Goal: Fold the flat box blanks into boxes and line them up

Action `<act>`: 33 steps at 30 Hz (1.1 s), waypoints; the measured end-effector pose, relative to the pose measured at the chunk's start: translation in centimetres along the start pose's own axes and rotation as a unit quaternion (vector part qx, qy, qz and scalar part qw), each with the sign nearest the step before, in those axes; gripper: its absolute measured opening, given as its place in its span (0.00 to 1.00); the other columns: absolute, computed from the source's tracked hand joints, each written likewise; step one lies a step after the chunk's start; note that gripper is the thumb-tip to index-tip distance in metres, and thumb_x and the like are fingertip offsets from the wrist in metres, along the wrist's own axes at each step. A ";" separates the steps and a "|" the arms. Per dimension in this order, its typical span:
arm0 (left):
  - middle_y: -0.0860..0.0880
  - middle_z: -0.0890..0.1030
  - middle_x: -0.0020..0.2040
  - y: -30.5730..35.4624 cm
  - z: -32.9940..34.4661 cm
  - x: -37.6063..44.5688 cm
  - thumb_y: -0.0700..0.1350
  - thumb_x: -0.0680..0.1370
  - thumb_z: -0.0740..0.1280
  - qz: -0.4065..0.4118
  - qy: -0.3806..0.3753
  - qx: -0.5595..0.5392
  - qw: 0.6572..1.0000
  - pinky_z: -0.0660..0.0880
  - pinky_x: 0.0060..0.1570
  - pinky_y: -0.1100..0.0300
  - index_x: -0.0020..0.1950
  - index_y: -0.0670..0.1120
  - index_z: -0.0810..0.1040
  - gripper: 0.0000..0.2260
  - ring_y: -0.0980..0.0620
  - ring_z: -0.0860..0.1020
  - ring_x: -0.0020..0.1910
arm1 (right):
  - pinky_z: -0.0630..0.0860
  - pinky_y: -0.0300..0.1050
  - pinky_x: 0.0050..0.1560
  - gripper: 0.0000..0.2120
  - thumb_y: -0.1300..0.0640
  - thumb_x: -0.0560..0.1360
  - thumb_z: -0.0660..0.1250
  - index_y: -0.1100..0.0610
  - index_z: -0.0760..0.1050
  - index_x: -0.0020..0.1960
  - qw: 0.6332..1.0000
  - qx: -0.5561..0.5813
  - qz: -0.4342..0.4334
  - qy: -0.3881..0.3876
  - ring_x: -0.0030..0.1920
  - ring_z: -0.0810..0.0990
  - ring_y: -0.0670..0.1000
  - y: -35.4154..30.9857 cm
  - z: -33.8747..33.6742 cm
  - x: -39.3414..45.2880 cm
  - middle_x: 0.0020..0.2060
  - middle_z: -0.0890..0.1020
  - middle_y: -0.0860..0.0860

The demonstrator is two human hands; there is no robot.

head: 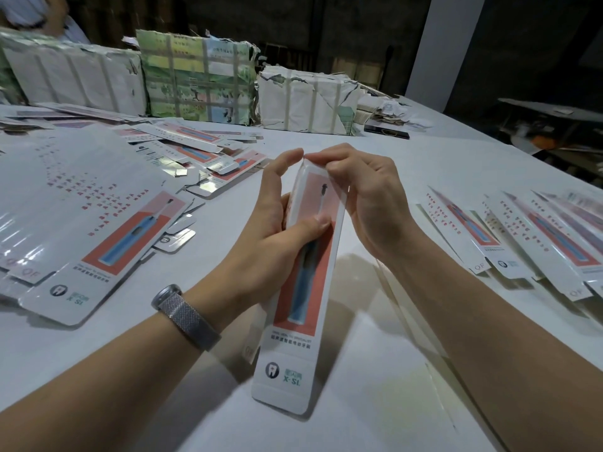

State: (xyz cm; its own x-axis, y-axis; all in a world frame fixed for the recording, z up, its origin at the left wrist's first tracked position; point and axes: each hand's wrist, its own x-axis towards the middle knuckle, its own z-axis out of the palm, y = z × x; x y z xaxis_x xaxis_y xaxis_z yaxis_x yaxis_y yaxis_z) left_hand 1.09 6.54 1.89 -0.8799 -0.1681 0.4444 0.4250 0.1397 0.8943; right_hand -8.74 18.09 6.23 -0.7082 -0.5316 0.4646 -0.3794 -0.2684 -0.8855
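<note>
Box [303, 288] being held lengthwise above white table [375, 370], between both hands, far end raised, near flap hanging open toward wearer. Left hand [277, 223] gripping upper body, thumb pressing on printed face, fingers wrapping behind, likely steadying sleeve. Right hand [362, 197] pinching far-end flap between curled fingertips, probably tucking it closed. Flat blanks [107, 230] lying in loose heap at left, count unclear. Folded boxes [522, 236] lining up in overlapping row at right, roughly five visible. Wrapped bundles [195, 79] standing behind: three.
</note>
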 end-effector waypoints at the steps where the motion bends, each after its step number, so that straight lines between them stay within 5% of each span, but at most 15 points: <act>1: 0.41 0.81 0.53 0.0 0.0 0.0 0.48 0.77 0.66 -0.002 0.000 -0.001 1.000 0.79 0.44 0.60 0.72 0.65 0.59 0.28 0.51 0.82 0.45 | 0.76 0.46 0.48 0.14 0.63 0.74 0.59 0.58 0.84 0.46 1.000 -0.010 -0.008 -0.001 0.47 0.79 0.50 -0.1 0.0 0.0 0.45 0.81 0.53; 6: 0.41 0.81 0.50 0.0 -0.1 0.1 0.47 0.77 0.67 0.002 0.005 -0.011 1.000 0.79 0.41 0.57 0.68 0.68 0.62 0.25 0.50 0.82 0.40 | 0.77 0.42 0.49 0.11 0.63 0.74 0.62 0.62 0.83 0.49 0.998 -0.049 -0.049 0.010 0.46 0.80 0.46 0.0 0.3 -0.2 0.42 0.81 0.50; 11: 0.39 0.81 0.51 -0.1 -0.3 0.3 0.46 0.77 0.67 -0.002 0.015 -0.028 0.999 0.80 0.42 0.51 0.63 0.69 0.64 0.23 0.48 0.82 0.41 | 0.75 0.44 0.48 0.09 0.63 0.73 0.65 0.59 0.83 0.47 0.992 -0.096 -0.081 0.021 0.45 0.78 0.53 0.3 0.7 -0.3 0.42 0.80 0.52; 16: 0.37 0.81 0.52 -0.2 -0.2 0.4 0.43 0.76 0.66 0.011 0.043 -0.027 0.999 0.80 0.43 0.57 0.66 0.61 0.63 0.23 0.50 0.82 0.43 | 0.75 0.46 0.49 0.08 0.61 0.75 0.66 0.56 0.83 0.52 0.993 -0.097 -0.065 0.030 0.44 0.78 0.51 0.7 1.4 -0.6 0.40 0.77 0.51; 21: 0.50 0.86 0.51 -0.2 0.0 0.9 0.40 0.77 0.64 0.027 0.061 -0.053 0.996 0.79 0.45 0.62 0.64 0.56 0.62 0.20 0.53 0.85 0.48 | 0.79 0.49 0.51 0.14 0.57 0.80 0.67 0.56 0.79 0.64 0.964 -0.242 -0.093 0.065 0.53 0.80 0.48 0.3 2.1 -0.8 0.48 0.81 0.44; 24: 0.51 0.85 0.45 -0.3 -0.3 1.1 0.39 0.77 0.65 0.024 0.063 -0.078 0.995 0.79 0.43 0.61 0.63 0.55 0.62 0.21 0.54 0.84 0.43 | 0.75 0.50 0.57 0.11 0.55 0.80 0.65 0.57 0.81 0.59 0.919 -0.366 -0.129 0.061 0.58 0.76 0.51 -0.4 2.0 -0.6 0.54 0.80 0.48; 28: 0.46 0.84 0.47 -0.5 -0.1 0.9 0.42 0.76 0.66 0.010 0.076 -0.065 0.995 0.80 0.44 0.54 0.63 0.58 0.62 0.21 0.51 0.82 0.42 | 0.70 0.46 0.60 0.09 0.54 0.81 0.64 0.56 0.80 0.56 0.903 -0.420 -0.085 0.025 0.58 0.74 0.53 -0.9 2.0 -0.5 0.51 0.71 0.48; 33: 0.44 0.83 0.54 -0.1 0.2 0.8 0.41 0.79 0.66 0.040 0.081 -0.033 0.995 0.80 0.47 0.55 0.65 0.56 0.61 0.21 0.51 0.83 0.47 | 0.70 0.35 0.55 0.06 0.53 0.78 0.69 0.52 0.82 0.54 0.939 -0.342 -0.027 0.030 0.48 0.73 0.41 -1.7 1.5 -0.3 0.51 0.73 0.51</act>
State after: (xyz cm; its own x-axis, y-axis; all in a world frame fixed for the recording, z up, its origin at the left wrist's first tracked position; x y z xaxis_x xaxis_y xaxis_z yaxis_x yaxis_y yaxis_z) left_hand 0.35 6.58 2.14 -0.7985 -0.3151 0.5129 0.5107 0.0964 0.8543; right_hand -6.95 17.53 7.61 -0.7012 -0.4812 0.5261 -0.6949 0.2965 -0.6551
